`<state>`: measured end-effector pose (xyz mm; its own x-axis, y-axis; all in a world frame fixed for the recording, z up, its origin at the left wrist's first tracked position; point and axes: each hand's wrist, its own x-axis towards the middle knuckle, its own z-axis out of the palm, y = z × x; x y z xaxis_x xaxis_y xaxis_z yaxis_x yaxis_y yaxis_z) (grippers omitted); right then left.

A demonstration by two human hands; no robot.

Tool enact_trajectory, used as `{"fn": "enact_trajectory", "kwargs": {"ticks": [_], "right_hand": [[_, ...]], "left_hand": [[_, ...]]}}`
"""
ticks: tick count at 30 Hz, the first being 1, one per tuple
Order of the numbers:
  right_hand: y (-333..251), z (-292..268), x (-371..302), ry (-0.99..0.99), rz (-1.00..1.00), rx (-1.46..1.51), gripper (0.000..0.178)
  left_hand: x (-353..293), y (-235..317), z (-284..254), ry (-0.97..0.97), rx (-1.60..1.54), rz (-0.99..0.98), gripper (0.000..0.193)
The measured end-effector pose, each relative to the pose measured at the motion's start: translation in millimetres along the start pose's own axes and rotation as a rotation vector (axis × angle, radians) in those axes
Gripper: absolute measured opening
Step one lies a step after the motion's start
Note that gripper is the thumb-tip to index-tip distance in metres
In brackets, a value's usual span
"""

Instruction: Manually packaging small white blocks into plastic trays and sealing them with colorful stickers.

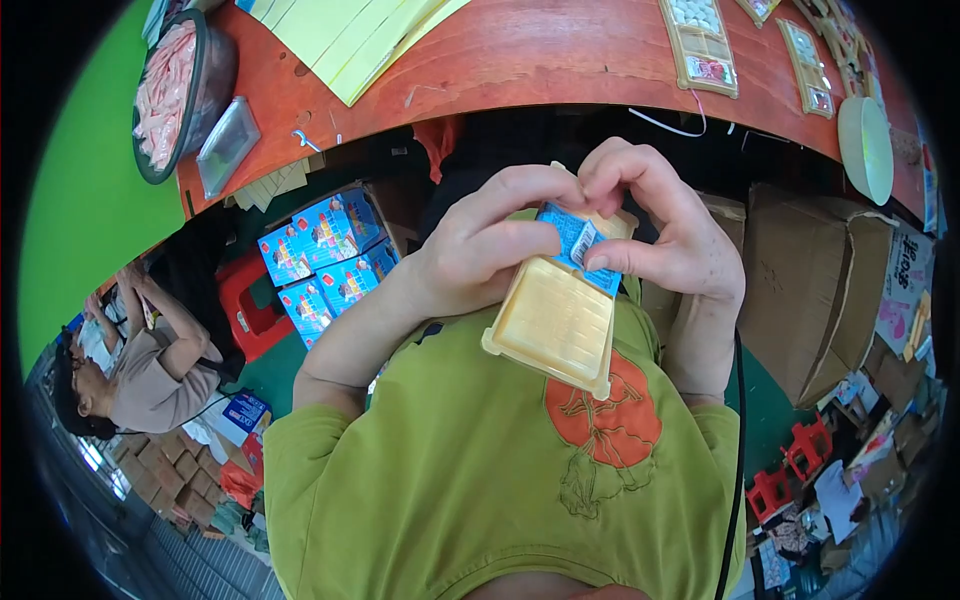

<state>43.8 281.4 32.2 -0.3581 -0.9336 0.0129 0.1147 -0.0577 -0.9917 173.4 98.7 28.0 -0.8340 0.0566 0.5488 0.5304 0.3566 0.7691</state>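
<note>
In front of my chest, a gold plastic tray (555, 320) with molded ridges juts out below a small blue printed cardboard sleeve (603, 278). The sleeve lies across the tray's middle, and another end of the tray shows above it. My left hand (495, 235) grips the tray and sleeve from the left, its fingers bent over them. On the other side, my right hand (675, 220) is curled, with its thumb on the sleeve's right edge and its index finger near my left fingertips. Parts of the sleeve are hidden behind my fingers.
Beyond my hands runs a red-brown table (540, 60) with yellow sheets (350, 45), filled trays (700, 45) and a pale green bowl (865, 150). At left are a tub of pink pieces (165, 95), blue boxes (325, 235) and a red stool (245, 310). A seated person (165, 370) works nearby; a cardboard box (800, 280) stands right.
</note>
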Motion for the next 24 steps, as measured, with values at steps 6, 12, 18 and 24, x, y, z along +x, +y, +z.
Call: {"fn": "enact_trajectory", "kwargs": {"ticks": [6,12,18,24], "right_hand": [[-5,-6,7,-0.12,-0.058,-0.273,0.017],[-1,-9,2,-0.079,-0.259,-0.459,0.021],[16,-12,-3,0.022,-0.244,-0.438,0.041],[33,-13,-2,0.276,-0.118,-0.215,0.023]], "left_hand": [[-7,-18,2,-0.012,0.026,0.033,0.04],[-10,-23,14,0.061,-0.049,-0.048,0.039],[2,-23,25,0.122,-0.194,-0.388,0.032],[33,-15,34,0.2,-0.531,-0.766,0.05]]}}
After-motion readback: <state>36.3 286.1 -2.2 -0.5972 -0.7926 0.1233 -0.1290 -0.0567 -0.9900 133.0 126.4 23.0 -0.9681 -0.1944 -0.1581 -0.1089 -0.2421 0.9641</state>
